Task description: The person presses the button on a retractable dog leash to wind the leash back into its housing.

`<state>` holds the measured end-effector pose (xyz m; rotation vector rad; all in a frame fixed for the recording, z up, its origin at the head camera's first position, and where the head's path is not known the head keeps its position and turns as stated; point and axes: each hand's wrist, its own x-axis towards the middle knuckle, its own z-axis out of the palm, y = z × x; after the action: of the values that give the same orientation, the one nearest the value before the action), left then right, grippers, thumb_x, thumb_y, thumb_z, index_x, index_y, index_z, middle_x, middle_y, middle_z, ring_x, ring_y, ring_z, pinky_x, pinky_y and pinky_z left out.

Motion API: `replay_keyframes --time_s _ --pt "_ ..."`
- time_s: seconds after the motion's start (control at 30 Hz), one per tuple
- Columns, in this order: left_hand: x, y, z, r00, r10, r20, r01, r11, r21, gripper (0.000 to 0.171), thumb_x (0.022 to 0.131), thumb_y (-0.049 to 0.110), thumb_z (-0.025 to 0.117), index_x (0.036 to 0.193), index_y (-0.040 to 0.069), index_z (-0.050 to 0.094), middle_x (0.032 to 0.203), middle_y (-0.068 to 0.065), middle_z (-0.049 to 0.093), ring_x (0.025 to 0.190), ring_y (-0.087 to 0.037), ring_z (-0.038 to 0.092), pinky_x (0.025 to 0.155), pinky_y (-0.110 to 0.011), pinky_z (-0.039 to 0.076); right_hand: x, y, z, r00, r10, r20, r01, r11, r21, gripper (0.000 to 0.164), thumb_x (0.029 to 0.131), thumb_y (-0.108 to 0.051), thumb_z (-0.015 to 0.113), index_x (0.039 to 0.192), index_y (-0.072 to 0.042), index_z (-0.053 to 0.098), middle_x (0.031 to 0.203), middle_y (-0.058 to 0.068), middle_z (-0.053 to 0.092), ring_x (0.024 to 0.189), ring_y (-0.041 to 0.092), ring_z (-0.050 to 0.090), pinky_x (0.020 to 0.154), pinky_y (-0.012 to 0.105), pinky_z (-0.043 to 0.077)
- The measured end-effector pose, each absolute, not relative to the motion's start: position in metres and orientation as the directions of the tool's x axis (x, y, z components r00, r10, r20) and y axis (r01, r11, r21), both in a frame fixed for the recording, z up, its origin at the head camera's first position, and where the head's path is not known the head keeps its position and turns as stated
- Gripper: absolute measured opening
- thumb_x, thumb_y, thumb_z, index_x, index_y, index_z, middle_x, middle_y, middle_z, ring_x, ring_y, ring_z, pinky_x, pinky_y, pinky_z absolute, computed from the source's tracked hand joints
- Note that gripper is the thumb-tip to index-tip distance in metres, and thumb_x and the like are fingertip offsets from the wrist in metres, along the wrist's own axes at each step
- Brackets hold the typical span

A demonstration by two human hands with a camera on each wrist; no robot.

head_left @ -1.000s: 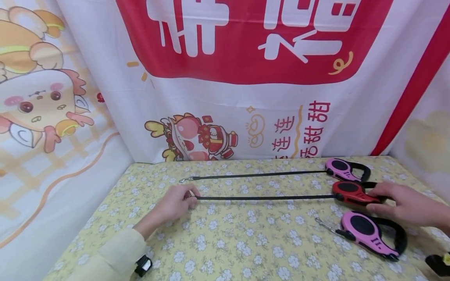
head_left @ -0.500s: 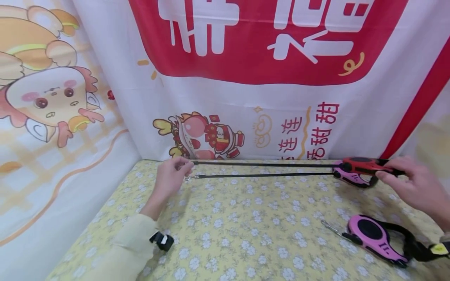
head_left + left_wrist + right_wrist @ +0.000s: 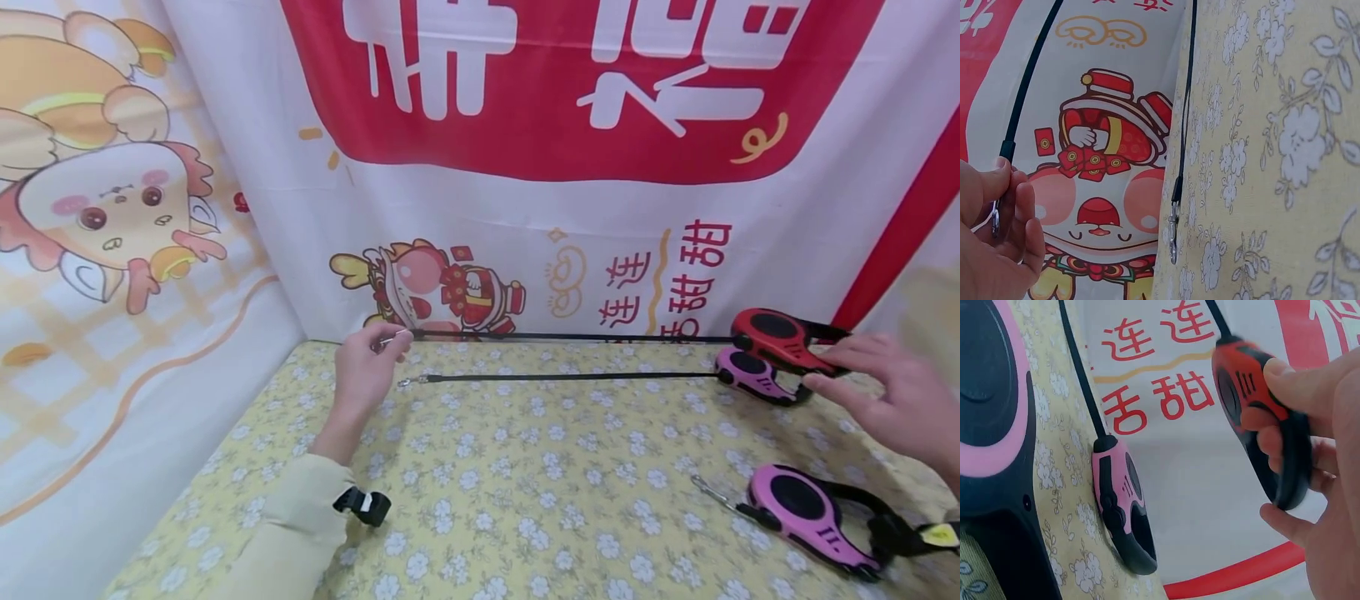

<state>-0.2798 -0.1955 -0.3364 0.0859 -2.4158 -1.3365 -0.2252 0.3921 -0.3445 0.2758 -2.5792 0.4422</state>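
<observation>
My right hand grips the handle of a red and black retractable dog leash, raised at the back right. Its black cord runs taut to the left. There my left hand pinches the cord's end between thumb and fingers, with the metal clip hanging against the palm. Just below the red leash, a pink retractable leash lies on the table, its cord stretched leftward parallel to the red one's. That cord's silver clip rests near my left hand.
Another pink leash lies at the front right, its cord drawn in and its clip pointing left. A yellow floral cloth covers the table. Behind stands a white and red printed curtain, close to the raised cord.
Both hands have lifted the red leash off the table and carried it back, its cord still stretched. It passed over the far pink leash's cord. The pink leashes stay where they lay.
</observation>
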Motion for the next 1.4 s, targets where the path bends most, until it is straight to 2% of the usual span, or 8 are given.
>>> replay_keyframes --time_s 0.03,0.07,0.17,0.37,0.57,0.7,0.93,1.4 --pt "-0.279 -0.196 -0.337 -0.924 -0.240 0.299 0.125 0.549 0.826 0.021 0.105 0.029 0.068 0.116 0.013 0.077 0.102 -0.011 0.077 0.091 -0.024 0.073 0.075 -0.031 0.055 -0.226 0.392 -0.345 -0.850 -0.134 0.509 -0.282 0.932 -0.227 0.050 0.097 -0.030 0.077 0.113 0.017 0.069 0.123 0.041 0.059 0.115 0.052 0.044 0.087 0.070 0.041" --pt "-0.279 -0.197 -0.337 -0.921 -0.247 0.302 0.123 0.551 0.825 0.021 0.105 0.029 0.068 0.116 0.013 0.077 0.103 -0.011 0.077 0.091 -0.023 0.073 0.074 -0.030 0.054 -0.227 0.392 -0.346 -0.848 -0.146 0.510 -0.292 0.931 -0.219 0.049 0.097 -0.029 0.077 0.113 0.017 0.069 0.125 0.042 0.058 0.118 0.054 0.043 0.089 0.073 0.039" --pt "-0.277 -0.198 -0.336 -0.919 -0.248 0.306 0.126 0.550 0.825 0.022 0.105 0.028 0.069 0.117 0.012 0.077 0.105 -0.012 0.077 0.092 -0.025 0.074 0.075 -0.029 0.056 -0.229 0.391 -0.348 -0.847 -0.159 0.506 -0.302 0.930 -0.212 0.050 0.097 -0.030 0.077 0.114 0.017 0.069 0.126 0.041 0.057 0.118 0.054 0.043 0.088 0.074 0.040" --pt "-0.276 -0.192 -0.336 -0.929 -0.212 0.302 0.148 0.537 0.831 0.022 0.104 0.029 0.070 0.117 0.013 0.078 0.107 -0.011 0.078 0.093 -0.027 0.075 0.074 -0.028 0.057 -0.227 0.389 -0.348 -0.861 -0.127 0.493 -0.294 0.915 -0.278 0.049 0.100 -0.027 0.074 0.118 0.018 0.065 0.130 0.041 0.052 0.122 0.057 0.038 0.091 0.077 0.035" --pt "-0.274 -0.185 -0.336 -0.926 -0.202 0.318 0.158 0.558 0.815 0.020 0.104 0.030 0.070 0.114 0.014 0.078 0.104 -0.011 0.078 0.085 -0.021 0.071 0.067 -0.029 0.055 -0.225 0.383 -0.348 -0.838 -0.117 0.533 -0.306 0.909 -0.282 0.045 0.095 -0.026 0.079 0.111 0.016 0.069 0.126 0.037 0.056 0.121 0.053 0.040 0.088 0.073 0.037" --pt "-0.273 -0.183 -0.337 -0.924 -0.195 0.328 0.170 0.560 0.811 0.020 0.103 0.028 0.071 0.115 0.013 0.077 0.106 -0.010 0.078 0.088 -0.025 0.073 0.068 -0.028 0.056 -0.224 0.377 -0.345 -0.832 -0.099 0.546 -0.298 0.910 -0.289 0.043 0.093 -0.026 0.081 0.107 0.014 0.071 0.122 0.036 0.059 0.117 0.051 0.042 0.083 0.070 0.040" --pt "-0.273 -0.180 -0.337 -0.926 -0.170 0.338 0.196 0.548 0.813 0.020 0.103 0.027 0.071 0.115 0.012 0.076 0.110 -0.010 0.078 0.094 -0.029 0.075 0.074 -0.031 0.060 -0.223 0.367 -0.339 -0.824 -0.101 0.558 -0.309 0.905 -0.293 0.033 0.088 -0.021 0.085 0.099 0.008 0.075 0.113 0.029 0.065 0.110 0.043 0.046 0.072 0.052 0.042" --pt "-0.272 -0.178 -0.335 -0.941 -0.152 0.303 0.173 0.554 0.814 0.019 0.106 0.022 0.066 0.120 0.011 0.072 0.110 -0.014 0.075 0.089 -0.025 0.071 0.071 -0.032 0.058 -0.222 0.361 -0.339 -0.797 -0.101 0.595 -0.333 0.896 -0.294 0.028 0.086 -0.019 0.086 0.094 0.006 0.075 0.107 0.024 0.065 0.110 0.041 0.047 0.072 0.054 0.042"
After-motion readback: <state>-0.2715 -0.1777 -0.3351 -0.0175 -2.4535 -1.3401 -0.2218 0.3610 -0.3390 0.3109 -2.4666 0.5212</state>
